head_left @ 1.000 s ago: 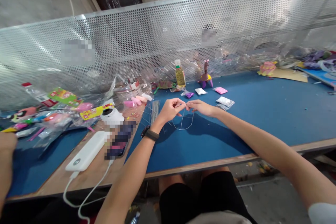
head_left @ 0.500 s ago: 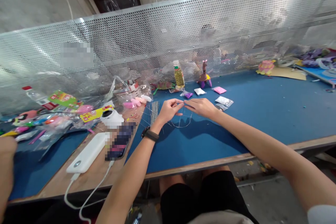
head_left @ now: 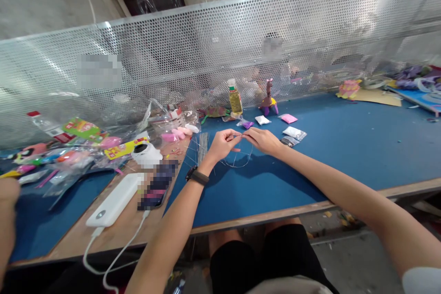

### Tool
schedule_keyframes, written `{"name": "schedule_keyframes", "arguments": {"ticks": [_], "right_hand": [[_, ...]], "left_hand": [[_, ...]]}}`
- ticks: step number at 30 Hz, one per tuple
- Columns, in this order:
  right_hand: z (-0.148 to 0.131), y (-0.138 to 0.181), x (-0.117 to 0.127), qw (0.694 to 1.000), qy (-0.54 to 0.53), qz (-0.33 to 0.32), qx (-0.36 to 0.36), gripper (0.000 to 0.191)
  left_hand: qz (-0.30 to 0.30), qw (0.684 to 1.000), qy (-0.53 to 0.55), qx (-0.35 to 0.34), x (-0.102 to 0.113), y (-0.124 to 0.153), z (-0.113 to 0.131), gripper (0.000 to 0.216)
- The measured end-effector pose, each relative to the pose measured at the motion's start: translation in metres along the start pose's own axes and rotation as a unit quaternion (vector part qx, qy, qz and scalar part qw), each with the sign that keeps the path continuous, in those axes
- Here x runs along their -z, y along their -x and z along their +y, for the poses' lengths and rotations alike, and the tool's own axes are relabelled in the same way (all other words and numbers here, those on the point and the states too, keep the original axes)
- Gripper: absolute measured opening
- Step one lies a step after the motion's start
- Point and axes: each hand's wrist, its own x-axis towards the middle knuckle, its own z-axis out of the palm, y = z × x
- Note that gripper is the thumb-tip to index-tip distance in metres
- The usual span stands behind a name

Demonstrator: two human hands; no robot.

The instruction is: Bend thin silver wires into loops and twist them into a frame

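Over the blue table mat, the fingertips of my left hand (head_left: 222, 144) and my right hand (head_left: 262, 139) meet, both pinched on thin wire. A rounded loop of this wire (head_left: 237, 166) hangs below the fingers, with a strand crossing it. The exact spot where the fingers grip is too small to make out. Beside my left wrist lies a bundle of straight wires (head_left: 203, 144). Beyond my hands are a purple packet (head_left: 247, 124), a white packet (head_left: 262, 120), a pink packet (head_left: 288, 118) and another white packet (head_left: 295, 133).
A long-necked clay figure (head_left: 268, 98) and a bottle of yellow liquid (head_left: 235, 98) stand near the perforated metal screen (head_left: 220, 46). On the left lie a phone (head_left: 158, 186), a cabled white power bank (head_left: 113, 200) and heaped plastic bags. Another person's arm (head_left: 7, 220) shows at far left.
My right hand has shifted very slightly, its fingers a little more bent at the wire. The left hand stays nearly still, and the wire loop has tilted a little.
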Motion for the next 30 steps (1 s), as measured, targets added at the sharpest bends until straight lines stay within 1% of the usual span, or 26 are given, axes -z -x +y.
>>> {"name": "schedule_keyframes", "arguments": {"ticks": [3, 6, 9, 12, 14, 15, 18, 20, 21, 22, 23, 24, 25, 28, 30], "right_hand": [[-0.004, -0.003, -0.004, 0.997, -0.062, 0.027, -0.026, 0.032], [-0.01, -0.005, -0.007, 0.984, -0.142, 0.052, -0.092, 0.031], [-0.015, -0.007, -0.01, 0.956, -0.231, 0.052, -0.172, 0.033], [-0.018, -0.01, -0.013, 0.923, -0.308, 0.046, -0.225, 0.037], [-0.017, -0.012, -0.015, 0.89, -0.366, 0.044, -0.267, 0.039], [-0.017, -0.013, -0.016, 0.868, -0.398, 0.042, -0.294, 0.039], [-0.017, -0.015, -0.015, 0.791, -0.484, 0.043, -0.371, 0.034], [-0.017, -0.016, -0.011, 0.746, -0.523, 0.034, -0.41, 0.031], [-0.018, -0.016, -0.009, 0.729, -0.536, 0.027, -0.424, 0.029], [-0.018, -0.016, -0.007, 0.72, -0.544, 0.02, -0.431, 0.029], [-0.018, -0.016, -0.005, 0.718, -0.545, 0.015, -0.432, 0.029], [-0.018, -0.016, -0.003, 0.725, -0.54, 0.015, -0.427, 0.03], [-0.018, -0.015, -0.002, 0.739, -0.529, 0.019, -0.417, 0.031], [-0.018, -0.013, -0.001, 0.806, -0.468, 0.047, -0.359, 0.033], [-0.02, -0.01, 0.0, 0.856, -0.402, 0.088, -0.313, 0.031]], "left_hand": [[0.007, 1.0, -0.005, -0.004, -0.002, 0.001, 0.002, 0.044], [0.016, 1.0, -0.008, -0.009, -0.002, 0.0, 0.003, 0.044], [0.021, 1.0, -0.016, -0.012, -0.002, 0.0, 0.002, 0.041], [0.023, 0.999, -0.022, -0.013, -0.002, 0.0, 0.002, 0.04], [0.025, 0.999, -0.026, -0.014, -0.002, 0.0, 0.003, 0.04], [0.024, 0.999, -0.028, -0.016, -0.002, 0.001, 0.003, 0.039], [0.021, 0.999, -0.036, -0.023, -0.003, 0.001, 0.004, 0.039], [0.018, 0.999, -0.037, -0.023, -0.004, 0.001, 0.005, 0.039], [0.018, 0.999, -0.035, -0.023, -0.004, 0.001, 0.005, 0.038], [0.021, 0.999, -0.03, -0.023, -0.004, 0.001, 0.005, 0.038], [0.027, 0.999, -0.023, -0.023, -0.003, 0.001, 0.005, 0.038], [0.035, 0.999, -0.016, -0.023, -0.003, 0.001, 0.006, 0.038], [0.043, 0.999, -0.01, -0.022, -0.003, 0.001, 0.006, 0.038], [0.052, 0.999, 0.003, -0.013, -0.003, 0.002, 0.008, 0.038], [0.049, 0.999, 0.008, -0.008, -0.004, 0.002, 0.009, 0.037]]}}
